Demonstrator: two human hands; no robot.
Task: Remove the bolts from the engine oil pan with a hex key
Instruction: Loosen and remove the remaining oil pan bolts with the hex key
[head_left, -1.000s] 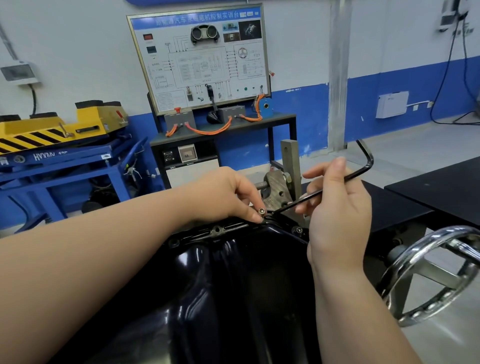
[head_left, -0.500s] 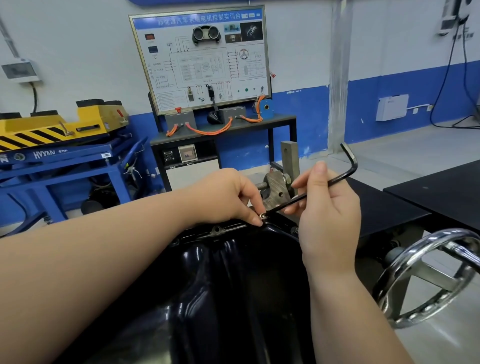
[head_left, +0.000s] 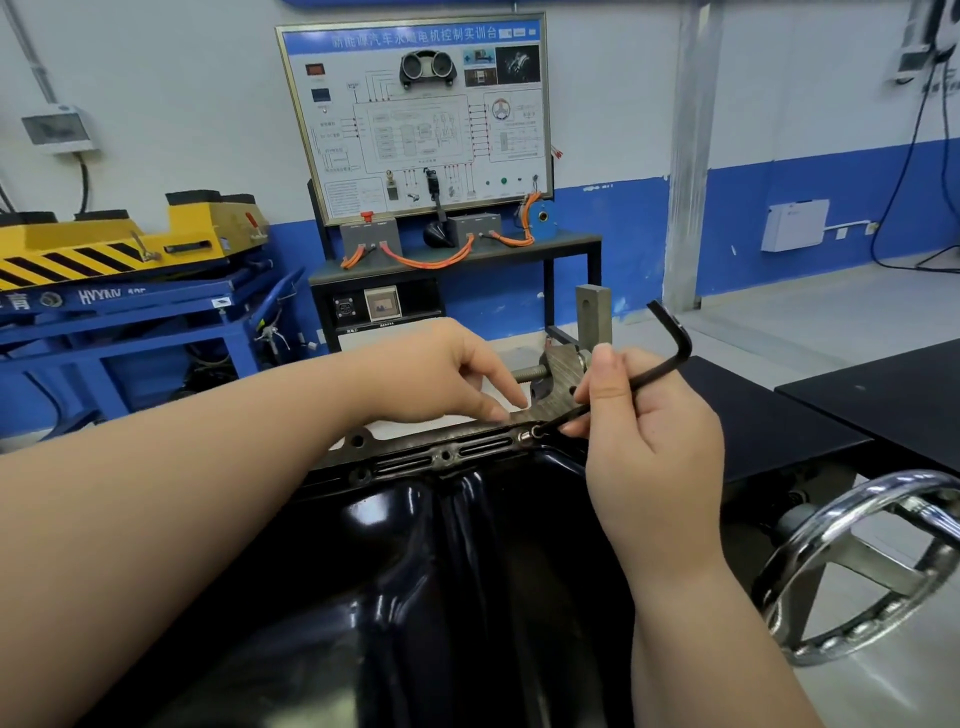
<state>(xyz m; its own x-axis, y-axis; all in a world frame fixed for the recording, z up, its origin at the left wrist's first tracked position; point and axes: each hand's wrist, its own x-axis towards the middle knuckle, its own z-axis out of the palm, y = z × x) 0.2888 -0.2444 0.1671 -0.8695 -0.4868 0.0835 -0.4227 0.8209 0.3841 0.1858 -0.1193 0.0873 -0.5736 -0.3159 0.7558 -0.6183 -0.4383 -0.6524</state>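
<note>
At the far rim of the glossy black oil pan (head_left: 467, 545), a small bolt (head_left: 524, 435) sits in the dull flange (head_left: 405, 463), the hex key (head_left: 649, 373) seated in its head. The right hand (head_left: 654, 441) pinches this thin, stiff L-shaped rod mid-shank — a sound hold; the bolt looks light, easily dropped — while the left hand (head_left: 441, 374) grasps nothing, fingertips (head_left: 496, 413) resting beside it.

Bright, even indoor light, seemingly from overhead; the glossy black oil pan (head_left: 467, 571) carries soft white streaks of glare down its middle; right of the pan the chrome handwheel (head_left: 883, 483) glints hard; shadows near the pan are faint; beyond it the pillar (head_left: 693, 156) leans with wide-angle bowing; the lettering on the training board (head_left: 415, 114) above the pan reads slightly soft.
</note>
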